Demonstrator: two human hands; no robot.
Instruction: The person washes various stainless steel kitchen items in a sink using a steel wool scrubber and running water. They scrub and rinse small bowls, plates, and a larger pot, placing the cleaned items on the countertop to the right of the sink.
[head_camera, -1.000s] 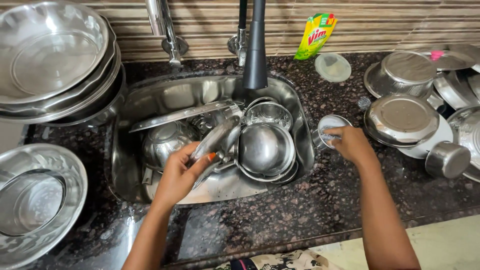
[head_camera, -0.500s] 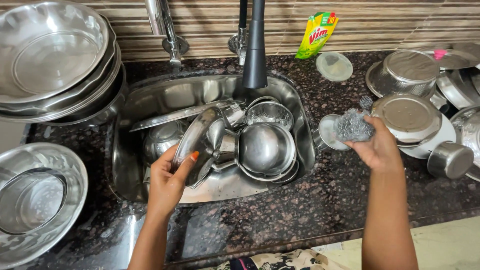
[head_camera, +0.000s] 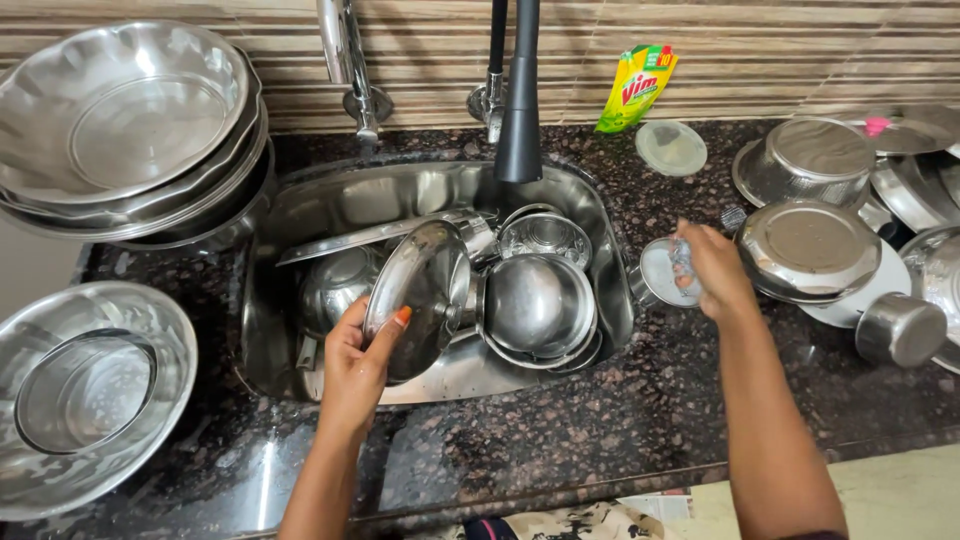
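The sink (head_camera: 300, 215) beyond the left hand (head_camera: 355, 365) is full of unwashed steel pots, so by my guess most of the washing remains, though upturned dishes (head_camera: 808, 250) drain just right of the right hand (head_camera: 712, 270). The left hand grips a shiny round steel lid (head_camera: 420, 295), tilted over the sink. The right hand closes on a scrubber (head_camera: 682, 262) at a small soap dish (head_camera: 660, 275).

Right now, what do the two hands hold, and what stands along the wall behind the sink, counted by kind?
Round steel lid, in the left hand: 1
Grey scrub pad, in the right hand: 1
Chrome tap: 1
Tall black faucet: 1
Yellow-green pouch: 1
Round clear plastic lid: 1
Total: 6
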